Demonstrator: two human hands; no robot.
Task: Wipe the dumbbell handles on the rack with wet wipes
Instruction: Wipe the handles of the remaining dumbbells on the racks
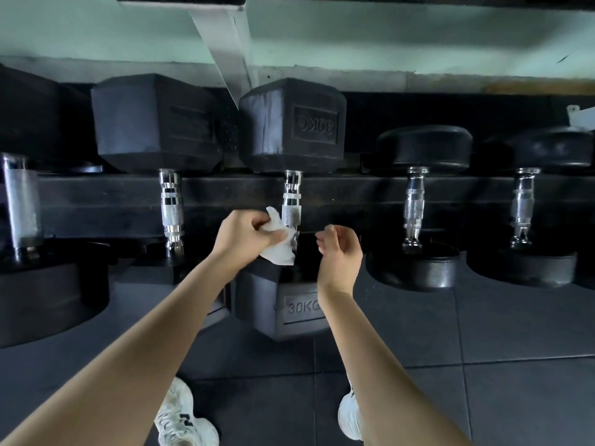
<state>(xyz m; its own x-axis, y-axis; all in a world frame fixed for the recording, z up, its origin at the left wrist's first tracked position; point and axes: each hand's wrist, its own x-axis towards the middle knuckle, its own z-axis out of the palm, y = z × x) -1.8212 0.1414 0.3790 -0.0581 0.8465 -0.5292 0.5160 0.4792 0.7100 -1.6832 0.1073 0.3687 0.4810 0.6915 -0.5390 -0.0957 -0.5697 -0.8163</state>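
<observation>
A black 30KG hex dumbbell lies across the rack rail [338, 194], its chrome handle [291, 201] in the middle of the view. My left hand [244, 236] grips a crumpled white wet wipe [278, 249] and holds it against the lower part of that handle. My right hand [341, 249] hovers just right of the handle, fingers loosely curled, holding nothing. Chrome handles of neighbouring dumbbells show at the left [172, 207] and at the right [413, 207].
More dumbbells line the rack: a large one at far left [22, 201] and a round-headed one at far right [523, 207]. A white slanted rack strut [225, 43] rises behind. Grey rubber floor tiles [483, 333] lie below, with my white shoes [180, 416] on them.
</observation>
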